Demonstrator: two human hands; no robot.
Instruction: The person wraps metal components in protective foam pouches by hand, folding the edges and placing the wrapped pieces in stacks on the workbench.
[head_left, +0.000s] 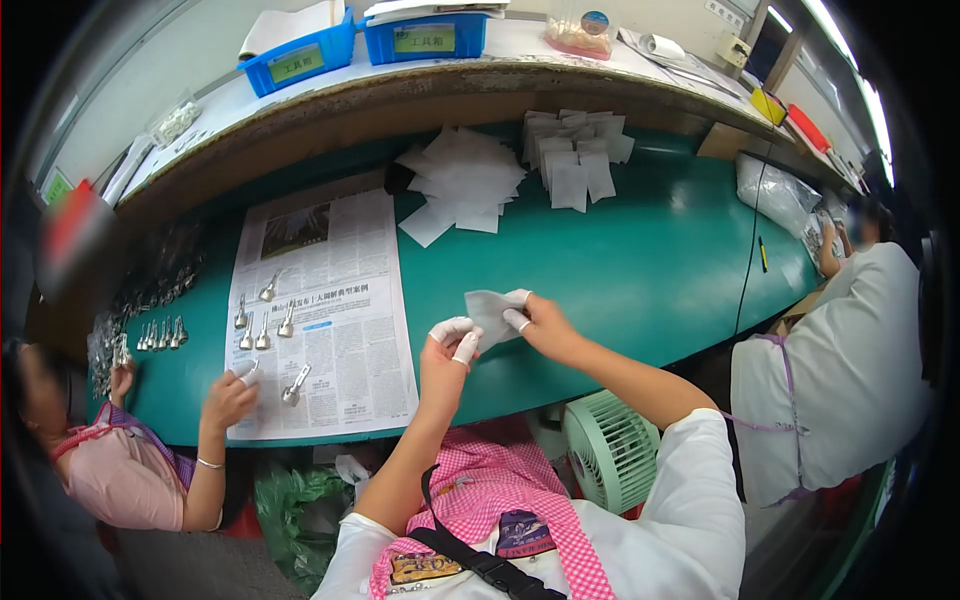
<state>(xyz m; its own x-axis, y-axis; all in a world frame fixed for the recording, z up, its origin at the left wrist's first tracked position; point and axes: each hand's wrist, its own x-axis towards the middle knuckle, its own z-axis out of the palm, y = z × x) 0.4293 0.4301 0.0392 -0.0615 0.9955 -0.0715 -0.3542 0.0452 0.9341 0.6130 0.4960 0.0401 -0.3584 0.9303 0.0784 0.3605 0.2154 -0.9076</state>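
Two grips, left hand [447,350] and right hand [542,322], pinch opposite sides of the white sheet [487,313] between covered fingertips; light, even tension should limit creasing.

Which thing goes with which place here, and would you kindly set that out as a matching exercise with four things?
Things
1. Blue plastic bins with green labels
2. Small, thin white sheet
3. Pale green plastic fan
4. Printed newspaper sheet

Places
A. In the fingers of the left hand and right hand
B. Flat on the green tabletop, beneath silver metal pieces
C. On the white-topped shelf
D. Beyond the tabletop's near edge, beside the wearer

Pairs: 1-C, 2-A, 3-D, 4-B
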